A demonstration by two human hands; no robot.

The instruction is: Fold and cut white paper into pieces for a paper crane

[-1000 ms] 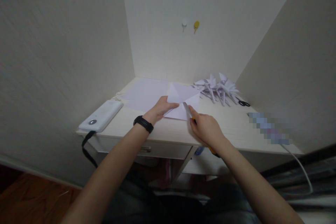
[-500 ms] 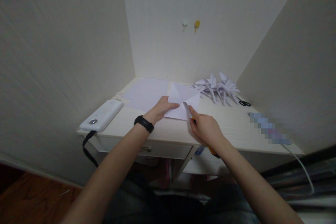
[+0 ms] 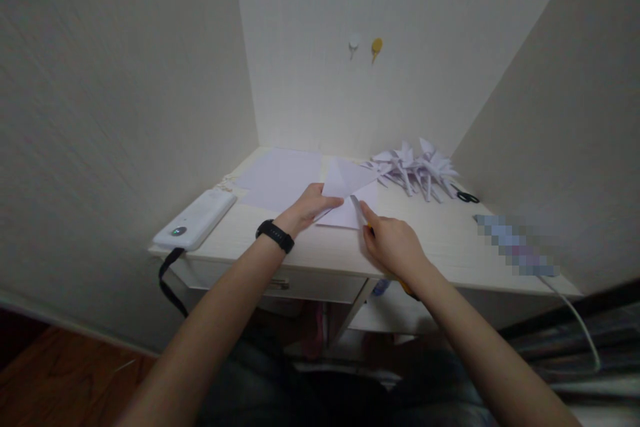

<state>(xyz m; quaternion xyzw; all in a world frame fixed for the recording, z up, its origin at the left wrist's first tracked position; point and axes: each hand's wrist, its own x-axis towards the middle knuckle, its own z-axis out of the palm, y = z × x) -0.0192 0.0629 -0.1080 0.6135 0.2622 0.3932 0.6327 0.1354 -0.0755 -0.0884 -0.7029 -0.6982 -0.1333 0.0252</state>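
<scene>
1. Pale wood-grain desk (image 3: 450, 247) set in a cream-walled alcove; matt, flat, with a drawer under the near edge.
2. Right hand (image 3: 395, 247), nearest: closed round a utility knife (image 3: 358, 211) with an orange handle, grey blade tip resting on the paper. Judgement: keep the blade low and draw it along the crease in one even pull.
3. Left hand (image 3: 307, 207), black wristband (image 3: 274, 236) behind it: fingers spread flat, pinning the folded white paper (image 3: 347, 197) at desk centre. Judgement: press close to the cut line, fingertips clear of the blade.
4. White power bank (image 3: 195, 227), near left: smooth, rounded, black strap hanging.
5. Flat white sheets (image 3: 280, 177), left of centre: thin, uncreased.
6. Folded paper cranes (image 3: 415, 167), far right: sharp-pointed heap.
7. Black scissors (image 3: 466, 197), just right of the cranes.
8. Two wall hooks (image 3: 365, 47), white and yellow, on the back wall.
</scene>
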